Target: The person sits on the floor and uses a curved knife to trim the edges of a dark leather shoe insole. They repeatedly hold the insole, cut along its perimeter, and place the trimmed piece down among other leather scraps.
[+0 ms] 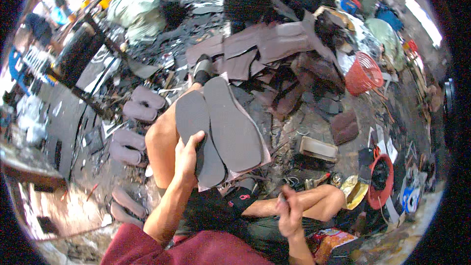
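My left hand (188,156) grips a dark grey sole-shaped piece (192,118), its thumb lying on top and its fingers underneath. Close beside that piece is a second, wider grey sole shape (234,127). A thin pale pinkish edge shows around both, and they rest over my raised left leg. My right hand (290,213) is held low over my other leg, apart from the soles. Its fingers are curled, with a small dark object between them that is too blurred to name.
Paired sole pieces (128,146) lie on the floor to the left. Large brown-grey sheets (265,44) are heaped ahead. To the right are a red basket (364,74), a beige rectangular block (318,148) and a red basin (387,196). Other people (39,27) are at the far left.
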`<state>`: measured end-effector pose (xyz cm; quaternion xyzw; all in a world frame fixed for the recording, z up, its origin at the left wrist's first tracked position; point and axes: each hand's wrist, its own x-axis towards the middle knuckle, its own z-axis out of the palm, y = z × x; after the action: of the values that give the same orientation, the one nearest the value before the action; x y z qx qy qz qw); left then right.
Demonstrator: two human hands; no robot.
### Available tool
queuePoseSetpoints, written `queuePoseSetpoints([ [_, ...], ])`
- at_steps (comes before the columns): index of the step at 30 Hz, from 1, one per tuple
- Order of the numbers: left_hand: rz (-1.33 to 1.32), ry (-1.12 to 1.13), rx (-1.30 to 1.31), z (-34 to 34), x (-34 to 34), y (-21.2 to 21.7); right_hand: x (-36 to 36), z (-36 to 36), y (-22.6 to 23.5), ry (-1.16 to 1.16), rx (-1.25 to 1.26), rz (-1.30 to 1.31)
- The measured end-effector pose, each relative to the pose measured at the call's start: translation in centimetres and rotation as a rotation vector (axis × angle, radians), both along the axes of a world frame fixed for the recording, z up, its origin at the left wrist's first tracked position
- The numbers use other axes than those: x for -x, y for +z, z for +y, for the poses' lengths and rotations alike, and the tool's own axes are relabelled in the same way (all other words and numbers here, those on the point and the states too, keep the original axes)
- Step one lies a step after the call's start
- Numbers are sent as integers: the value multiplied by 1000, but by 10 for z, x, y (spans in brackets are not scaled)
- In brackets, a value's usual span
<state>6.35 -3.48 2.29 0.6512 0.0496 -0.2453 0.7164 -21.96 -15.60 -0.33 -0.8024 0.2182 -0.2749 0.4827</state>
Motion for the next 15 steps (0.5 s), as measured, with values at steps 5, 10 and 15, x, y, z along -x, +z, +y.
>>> queuePoseSetpoints([
  [5, 42, 93, -99, 19, 2, 3, 53, 44, -12, 176, -23, 266],
  [10, 89, 119, -77, 15, 10, -3, 60, 60, -21, 75, 59, 329],
  [15, 150, 157, 35, 8, 8, 5, 21, 75, -34, -46, 271, 208],
])
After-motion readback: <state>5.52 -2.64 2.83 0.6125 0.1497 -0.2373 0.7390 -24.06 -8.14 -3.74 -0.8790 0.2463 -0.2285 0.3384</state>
